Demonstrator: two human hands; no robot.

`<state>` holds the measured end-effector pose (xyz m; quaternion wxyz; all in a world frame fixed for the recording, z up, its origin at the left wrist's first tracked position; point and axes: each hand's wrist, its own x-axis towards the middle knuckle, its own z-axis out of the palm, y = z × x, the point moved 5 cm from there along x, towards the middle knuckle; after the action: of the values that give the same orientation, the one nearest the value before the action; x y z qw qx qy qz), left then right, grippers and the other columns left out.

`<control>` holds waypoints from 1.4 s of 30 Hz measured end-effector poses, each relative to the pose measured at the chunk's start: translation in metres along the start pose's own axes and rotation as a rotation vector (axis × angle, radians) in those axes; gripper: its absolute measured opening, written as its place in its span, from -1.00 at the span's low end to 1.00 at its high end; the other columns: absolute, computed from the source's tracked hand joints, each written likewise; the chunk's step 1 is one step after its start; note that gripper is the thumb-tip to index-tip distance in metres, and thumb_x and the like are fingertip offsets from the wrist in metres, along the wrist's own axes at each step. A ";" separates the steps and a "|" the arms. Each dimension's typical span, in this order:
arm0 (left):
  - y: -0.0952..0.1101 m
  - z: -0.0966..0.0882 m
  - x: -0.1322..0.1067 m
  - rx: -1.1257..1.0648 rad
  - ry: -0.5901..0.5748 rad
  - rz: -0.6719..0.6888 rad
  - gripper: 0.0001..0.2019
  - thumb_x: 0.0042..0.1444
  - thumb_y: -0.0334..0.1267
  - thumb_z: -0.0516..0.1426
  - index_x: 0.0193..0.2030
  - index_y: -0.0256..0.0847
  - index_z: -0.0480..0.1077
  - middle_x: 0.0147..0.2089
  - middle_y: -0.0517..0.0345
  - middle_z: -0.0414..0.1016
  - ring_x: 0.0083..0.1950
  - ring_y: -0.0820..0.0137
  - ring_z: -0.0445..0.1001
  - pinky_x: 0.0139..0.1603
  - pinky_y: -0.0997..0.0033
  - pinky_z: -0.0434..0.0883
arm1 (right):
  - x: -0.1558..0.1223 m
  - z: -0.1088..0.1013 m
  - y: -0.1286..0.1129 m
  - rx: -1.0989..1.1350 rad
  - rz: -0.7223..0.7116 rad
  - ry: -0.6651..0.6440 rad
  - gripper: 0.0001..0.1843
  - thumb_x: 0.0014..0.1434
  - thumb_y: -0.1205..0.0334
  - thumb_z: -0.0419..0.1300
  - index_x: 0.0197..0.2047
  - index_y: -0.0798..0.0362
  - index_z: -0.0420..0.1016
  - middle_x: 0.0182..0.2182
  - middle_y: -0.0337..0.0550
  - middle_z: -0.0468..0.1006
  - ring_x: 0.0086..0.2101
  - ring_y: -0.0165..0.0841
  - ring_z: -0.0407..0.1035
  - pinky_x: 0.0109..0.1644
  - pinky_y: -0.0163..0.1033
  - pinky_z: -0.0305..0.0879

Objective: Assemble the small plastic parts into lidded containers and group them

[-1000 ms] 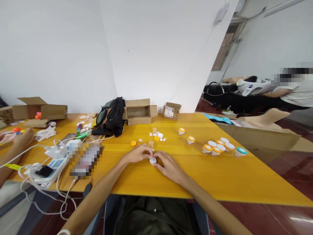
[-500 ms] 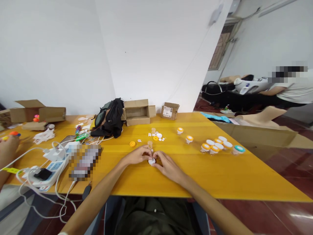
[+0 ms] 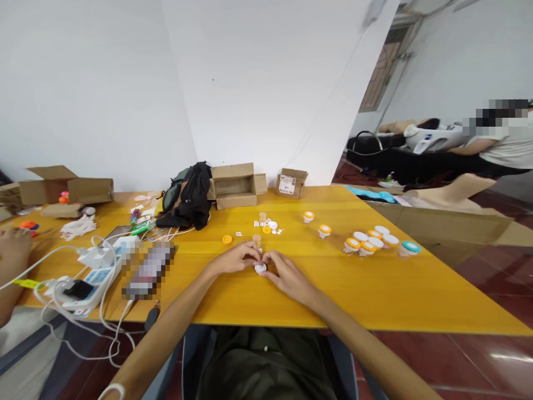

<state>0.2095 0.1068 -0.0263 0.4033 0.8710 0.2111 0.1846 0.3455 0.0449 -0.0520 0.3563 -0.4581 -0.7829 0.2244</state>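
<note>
Both my hands rest together on the yellow table [image 3: 375,294]. My left hand [image 3: 235,259] and my right hand [image 3: 287,275] pinch a small white round piece [image 3: 260,269] between their fingertips, fingers curled in. Just beyond my fingers stands a small clear vial [image 3: 257,240]. Farther back lie several white dice-like bits and a white cap [image 3: 270,226], plus two loose orange lids [image 3: 227,239].
Several small jars with orange, white and teal lids [image 3: 375,241] stand at the right. Cardboard boxes [image 3: 233,185] and a black bag [image 3: 189,197] line the back. A power strip with cables [image 3: 83,280] sits at the left, near another person's hand [image 3: 14,247]. A person sits far right.
My hands stay pinched on the white piece, barely shifting. The camera view tilted slightly, and the other person's hand at the left drew back toward the edge.
</note>
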 end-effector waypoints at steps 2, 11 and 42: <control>0.000 0.000 0.000 0.012 -0.003 0.001 -0.87 0.17 -0.36 0.15 -0.32 -0.21 0.55 -0.21 0.10 0.38 -0.12 0.36 0.38 0.02 0.37 0.32 | 0.000 0.000 0.000 -0.003 -0.001 0.003 -0.86 0.21 0.32 0.14 -0.16 -0.07 0.30 -0.15 -0.16 0.50 -0.10 -0.28 0.42 0.04 -0.15 0.34; 0.003 -0.002 -0.002 0.070 0.018 -0.003 -0.89 0.17 -0.30 0.18 -0.29 -0.18 0.56 -0.18 0.07 0.43 -0.09 0.33 0.40 0.06 0.31 0.33 | 0.001 -0.003 -0.005 -0.017 0.002 -0.014 -0.87 0.20 0.31 0.14 -0.17 -0.06 0.29 -0.15 -0.15 0.50 -0.11 -0.27 0.42 0.04 -0.12 0.34; 0.004 0.000 -0.002 0.087 -0.025 -0.035 -0.92 0.12 -0.41 0.14 -0.36 -0.23 0.45 -0.23 0.13 0.39 -0.17 0.39 0.39 -0.06 0.38 0.34 | 0.001 -0.003 -0.007 -0.025 -0.029 -0.024 -0.86 0.21 0.35 0.12 -0.17 -0.06 0.30 -0.15 -0.14 0.49 -0.11 -0.26 0.41 0.03 -0.12 0.34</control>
<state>0.2087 0.1035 -0.0236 0.3709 0.8861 0.2290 0.1575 0.3431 0.0428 -0.0450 0.3442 -0.4483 -0.7965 0.2147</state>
